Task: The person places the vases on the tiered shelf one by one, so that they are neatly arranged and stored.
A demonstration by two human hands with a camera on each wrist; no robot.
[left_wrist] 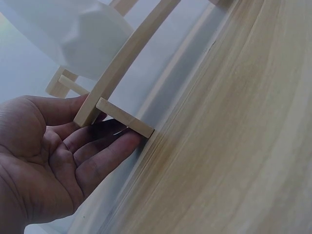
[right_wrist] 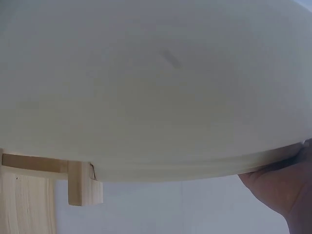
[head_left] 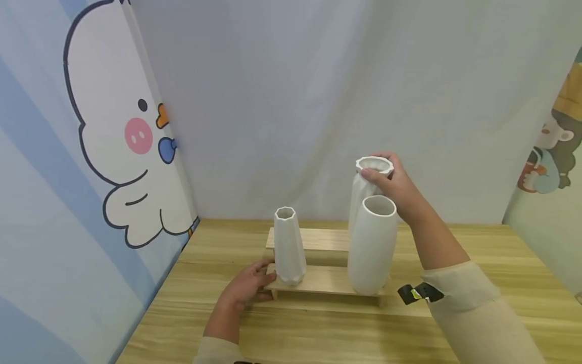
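My right hand (head_left: 400, 191) grips the rim of a white fluted vase (head_left: 359, 199), thumb over the near side of its mouth. That vase stands upright at the back right of a two-tier wooden stand (head_left: 327, 279), its lower part hidden behind a smooth white vase (head_left: 372, 253) on the front step. On the left of the same step is a slim faceted white vase (head_left: 289, 250). My left hand (head_left: 245, 285) holds the stand's left end; in the left wrist view the thumb lies against the shelf's end and the fingers (left_wrist: 109, 161) reach behind the leg.
The stand sits on a wood-grain table (head_left: 209, 253). A pale grey curtain (head_left: 273, 111) hangs behind it. Cartoon-printed cloth (head_left: 104, 116) covers the left side, and another printed panel (head_left: 545, 212) is at the right. A black strap (head_left: 420, 293) sticks out from the right sleeve.
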